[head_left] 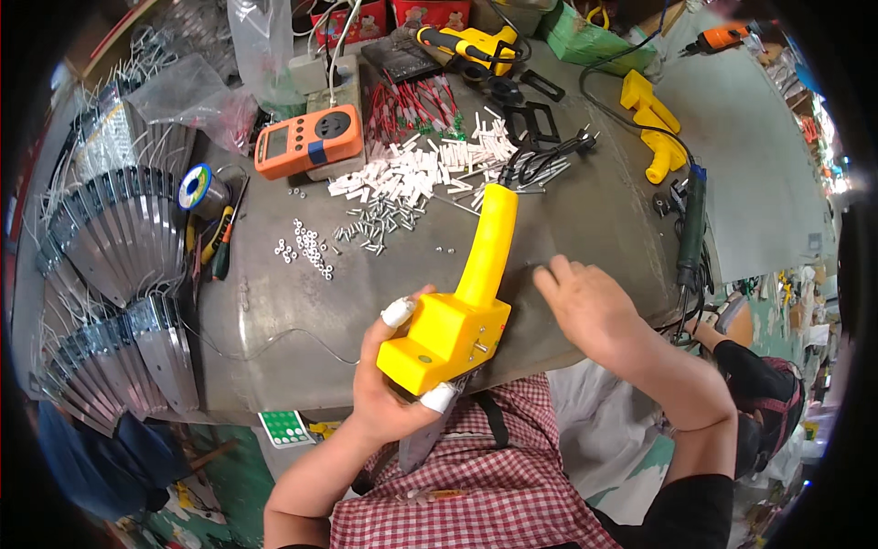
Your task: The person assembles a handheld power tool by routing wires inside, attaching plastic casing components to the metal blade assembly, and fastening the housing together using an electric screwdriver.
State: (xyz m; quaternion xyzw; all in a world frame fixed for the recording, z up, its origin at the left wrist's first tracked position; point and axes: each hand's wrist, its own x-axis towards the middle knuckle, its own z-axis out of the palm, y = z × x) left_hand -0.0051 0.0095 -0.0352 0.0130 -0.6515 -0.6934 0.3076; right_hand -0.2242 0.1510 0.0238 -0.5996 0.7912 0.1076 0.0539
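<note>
My left hand [380,389], with white wraps on its thumb and a fingertip, grips a yellow plastic tool housing [444,334] at the table's front edge. The housing's long handle [491,242] points up and away from me, and metal screw ends show on its right side. A grey metal blade [425,446] extends below the housing toward my lap; its joint is hidden by the hand. To the right of the handle, apart from it, my right hand [590,306] hovers above the table with fingers curled and tips together. Whatever they may pinch is too small to make out.
Beyond lie loose screws [380,220], small nuts [306,247] and white sleeves [430,169]. An orange meter [309,142] stands behind. Fanned grey blades [114,229] and a solder spool [203,190] sit left. A green-handled soldering iron [693,224] and yellow housings [654,128] are right.
</note>
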